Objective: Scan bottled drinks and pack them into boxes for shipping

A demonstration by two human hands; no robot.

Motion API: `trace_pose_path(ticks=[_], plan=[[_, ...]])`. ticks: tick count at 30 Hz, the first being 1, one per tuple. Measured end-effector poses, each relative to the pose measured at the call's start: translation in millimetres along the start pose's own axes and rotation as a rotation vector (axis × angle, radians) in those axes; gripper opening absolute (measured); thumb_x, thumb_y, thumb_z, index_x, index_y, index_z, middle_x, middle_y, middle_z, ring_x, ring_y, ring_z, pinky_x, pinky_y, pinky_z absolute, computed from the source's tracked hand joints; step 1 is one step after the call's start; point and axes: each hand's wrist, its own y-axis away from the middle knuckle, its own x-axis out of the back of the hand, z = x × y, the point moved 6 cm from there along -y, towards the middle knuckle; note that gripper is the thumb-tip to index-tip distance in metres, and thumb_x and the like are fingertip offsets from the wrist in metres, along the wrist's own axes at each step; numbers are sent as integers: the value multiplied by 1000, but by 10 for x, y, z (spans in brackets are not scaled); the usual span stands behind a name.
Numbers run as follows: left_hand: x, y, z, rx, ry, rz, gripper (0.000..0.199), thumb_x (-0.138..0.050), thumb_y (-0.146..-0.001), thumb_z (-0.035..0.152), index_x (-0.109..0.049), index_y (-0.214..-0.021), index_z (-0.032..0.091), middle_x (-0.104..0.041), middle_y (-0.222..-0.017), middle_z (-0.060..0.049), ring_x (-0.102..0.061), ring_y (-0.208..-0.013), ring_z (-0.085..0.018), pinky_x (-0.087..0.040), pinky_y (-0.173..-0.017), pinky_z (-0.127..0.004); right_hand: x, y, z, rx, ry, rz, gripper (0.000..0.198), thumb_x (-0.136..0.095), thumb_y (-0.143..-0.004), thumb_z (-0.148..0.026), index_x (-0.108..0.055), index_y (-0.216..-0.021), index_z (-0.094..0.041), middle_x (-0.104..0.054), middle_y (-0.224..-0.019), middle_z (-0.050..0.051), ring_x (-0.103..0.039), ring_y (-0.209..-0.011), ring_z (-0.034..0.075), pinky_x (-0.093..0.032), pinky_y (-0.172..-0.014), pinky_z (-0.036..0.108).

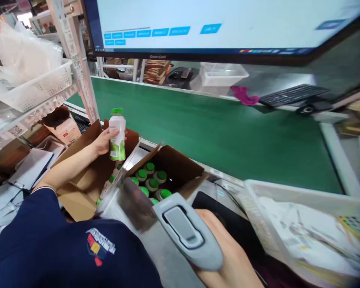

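My left hand [104, 141] is closed round a white and green bottle [117, 138] with a green cap, held upright over the left cardboard box [78, 192]. More such bottles [107, 185] lie low in that box. In my right hand [225, 250] is a grey handheld barcode scanner [187, 232], its top towards me; most of the fingers are hidden behind it. Just beyond the scanner, a second cardboard box [183, 160] holds several green-capped bottles [153, 183] standing upright.
A green conveyor belt [216, 128] runs across, below a large monitor [198, 28]. At right stands a white basket [252, 200] with papers and scissors. A keyboard [294, 95] and pink cloth [244, 96] lie beyond the belt. A metal post [75, 56] rises at left.
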Motion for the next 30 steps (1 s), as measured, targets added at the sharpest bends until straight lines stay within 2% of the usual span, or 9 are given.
trace_pose_path(ticks=[2,5,10,13,16,20,23,27,30], plan=[[-370,40,70,-78,1,2,69,-99,-59,53,-64,-108,19,-77,-101,-6,-74,-89,-24,-60,-84,-39,-18,-65,-99,45,26,3,41,-52,-84,-11,-65,-120,-25,-67,-106,7,-71,-88,22,-58,-71,29],[-877,104,29,-183,-54,-1,70,-102,-56,43,-61,-107,20,-73,-94,0,-70,-85,-18,-57,-85,-34,-12,-40,-116,1,153,28,53,-52,-77,-7,-64,-125,-23,-67,-108,8,-71,-80,22,-55,-63,30],[-1536,83,-309,-237,-142,-59,71,-101,-56,36,-55,-109,22,-68,-95,2,-69,-88,-18,-55,-87,-33,101,264,31,-178,278,32,57,-52,-77,-8,-63,-132,-19,-67,-109,10,-71,-78,23,-53,-63,31],[-1804,-112,-618,-257,-212,-31,73,-100,-55,30,-53,-110,22,-68,-101,0,-69,-93,-20,-56,-87,-34,215,542,161,-253,262,72,49,-51,-78,-10,-65,-124,-19,-65,-101,8,-69,-74,22,-49,-60,30],[-1977,-359,-987,-248,-341,16,73,-98,-54,21,-52,-111,22,-69,-107,-4,-70,-102,-25,-56,-92,-37,309,806,303,-292,198,132,27,-51,-79,-14,-64,-102,-22,-63,-92,5,-67,-72,20,-49,-59,28],[-2072,-530,-1522,-105,-668,-37,64,-91,-63,18,-55,-116,19,-71,-119,-11,-70,-112,-27,-55,-98,-38,355,1053,502,-310,114,194,9,-54,-81,-17,-55,-85,-25,-62,-87,3,-64,-70,19,-48,-60,27],[-2077,-520,-1833,34,-959,-215,66,-92,-58,16,-61,-117,18,-75,-114,-11,-72,-112,-34,-55,-99,-41,341,1148,637,-329,74,202,7,-55,-82,-20,-55,-85,-26,-61,-84,2,-63,-69,19,-49,-61,27],[-2112,-510,-2007,68,-1572,-719,72,-92,-61,30,-68,-129,23,-74,-131,-11,-64,-132,-38,-47,-113,-44,315,1133,769,-349,16,188,4,-57,-81,-23,-55,-82,-26,-57,-78,0,-60,-65,20,-48,-59,28],[-2119,-595,-1998,79,-1708,-937,69,-90,-63,34,-73,-129,21,-71,-143,-13,-58,-140,-36,-41,-121,-44,294,1032,843,-341,-15,186,3,-59,-81,-25,-59,-84,-26,-59,-79,1,-61,-66,20,-49,-61,29]])
